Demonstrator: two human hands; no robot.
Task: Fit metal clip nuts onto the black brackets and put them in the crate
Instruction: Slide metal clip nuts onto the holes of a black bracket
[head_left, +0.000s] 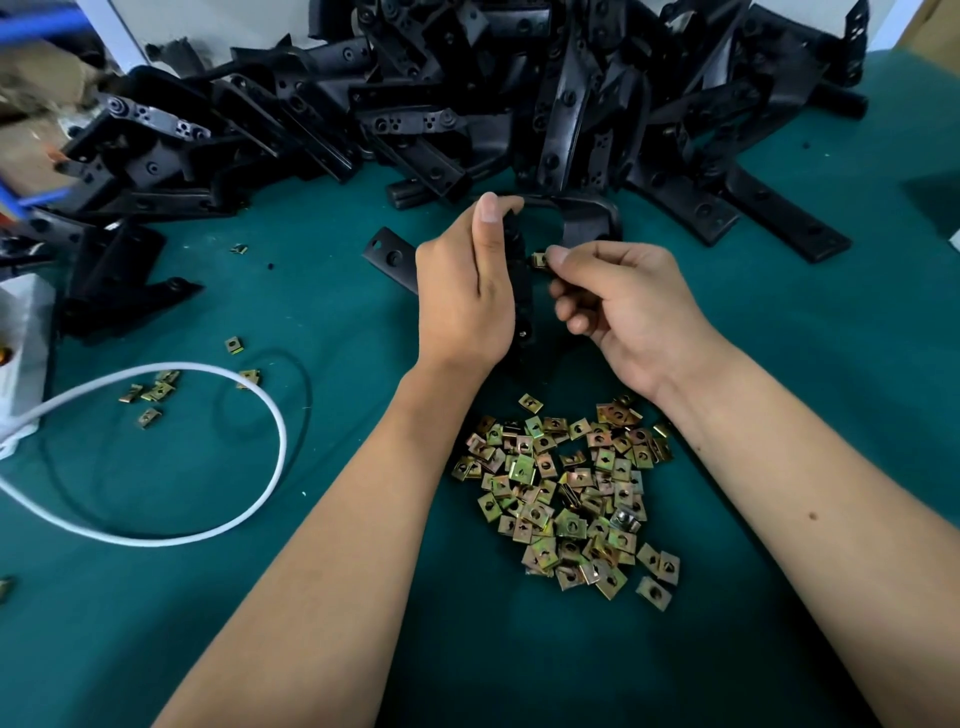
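Observation:
My left hand (462, 291) grips a black bracket (587, 221) above the green table, thumb on its upper bend. My right hand (623, 312) pinches a brass-coloured clip nut (538, 260) between thumb and forefinger, pressed against the bracket's edge. The bracket's lower part is mostly hidden behind my left palm. A pile of loose clip nuts (566, 499) lies between my forearms. A big heap of black brackets (467, 93) fills the far side of the table. No crate is in view.
A white cable (270, 410) loops over the green mat (337, 312) at the left, beside a white box (21, 343) at the edge. Several stray clip nuts (156, 392) lie inside the loop. One flat black bracket (389, 257) rests just left of my left hand.

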